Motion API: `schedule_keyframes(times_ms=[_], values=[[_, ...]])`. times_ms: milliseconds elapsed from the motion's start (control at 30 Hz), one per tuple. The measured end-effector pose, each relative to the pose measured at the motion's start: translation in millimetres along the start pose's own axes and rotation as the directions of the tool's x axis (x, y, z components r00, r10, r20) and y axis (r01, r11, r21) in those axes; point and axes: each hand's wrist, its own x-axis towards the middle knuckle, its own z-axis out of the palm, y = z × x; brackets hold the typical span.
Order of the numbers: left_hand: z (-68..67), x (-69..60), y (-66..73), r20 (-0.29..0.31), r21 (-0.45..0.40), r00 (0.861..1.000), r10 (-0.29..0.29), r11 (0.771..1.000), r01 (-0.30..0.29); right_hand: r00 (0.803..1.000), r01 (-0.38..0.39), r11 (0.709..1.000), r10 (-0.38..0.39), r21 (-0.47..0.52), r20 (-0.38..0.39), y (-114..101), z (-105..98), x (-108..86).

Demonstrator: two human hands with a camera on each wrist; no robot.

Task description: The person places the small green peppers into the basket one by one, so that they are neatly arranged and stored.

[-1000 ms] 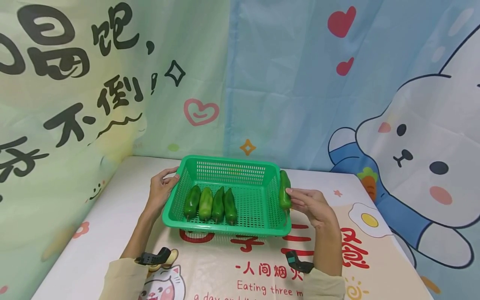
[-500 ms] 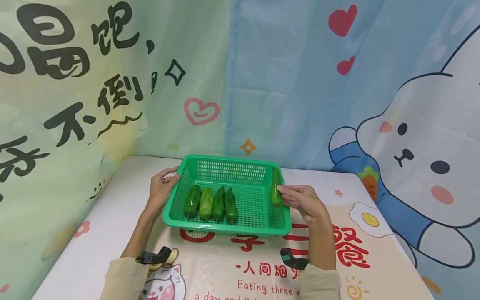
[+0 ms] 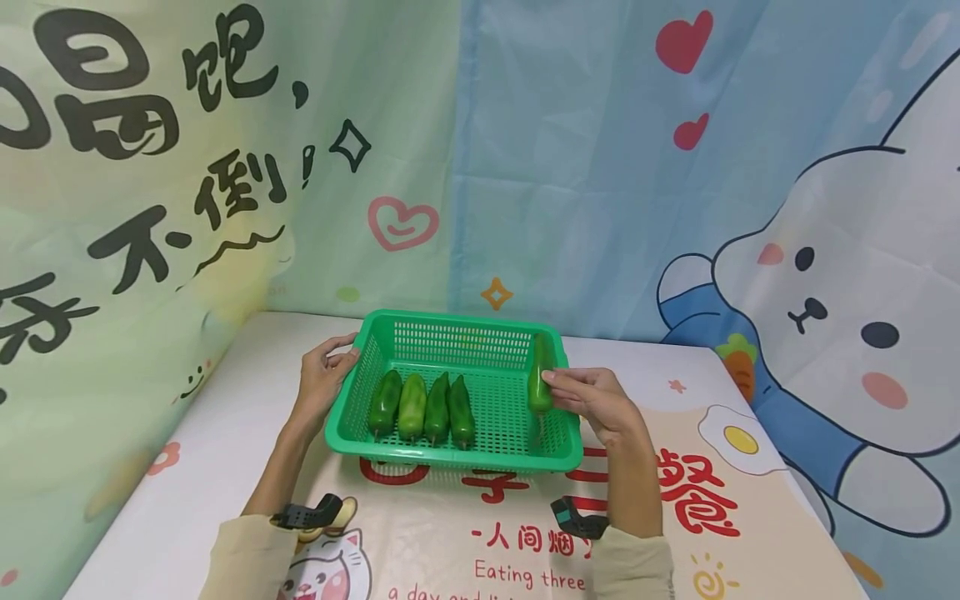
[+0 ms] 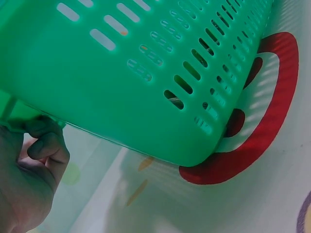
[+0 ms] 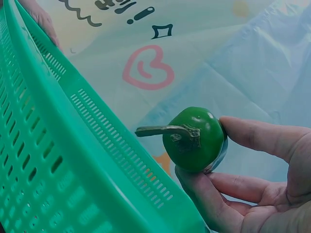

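A green plastic basket (image 3: 453, 460) with slotted walls stands tilted toward me in the head view. Several green peppers (image 3: 412, 407) lie side by side in its left half, stems toward the near wall. My left hand (image 3: 321, 379) grips the basket's left rim, fingers curled at the edge; the left wrist view shows this hand (image 4: 31, 179) beside the basket's outer wall (image 4: 97, 111). Between thumb and fingers, my right hand (image 3: 596, 400) pinches another green pepper (image 3: 538, 379) over the basket's right end. Its stem faces the camera in the right wrist view, where the pepper (image 5: 194, 145) is apart from the wall.
A printed cloth (image 3: 525, 562) with red lettering covers the white table (image 3: 247, 400). Behind the basket hangs a printed curtain (image 3: 562, 208). Inside the basket, bare mesh floor (image 3: 498, 412) shows right of the row.
My right hand has moved left with its pepper, from the basket's right rim to over the inside of its right end. The left hand, basket and row of peppers have stayed put.
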Motion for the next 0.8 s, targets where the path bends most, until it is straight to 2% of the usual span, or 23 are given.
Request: schedule_keyframes(times_ms=[267,567,800], values=[[-0.1,-0.1,0.6,-0.003,0.001,1.0,-0.003,1.0,0.003,0.999,0.025,1.0,-0.025,-0.002,0.021,2.0,7.5,3.7],[-1.1,-0.4,0.3,0.002,-0.002,1.0,-0.003,1.0,0.003,0.998,0.049,0.992,-0.044,-0.118,0.041,1.4,20.8,4.4],[-0.5,0.0,-0.1,0.005,-0.008,1.0,-0.002,1.0,0.002,0.999,0.037,0.985,-0.036,-0.168,0.005,4.9,33.8,8.9]])
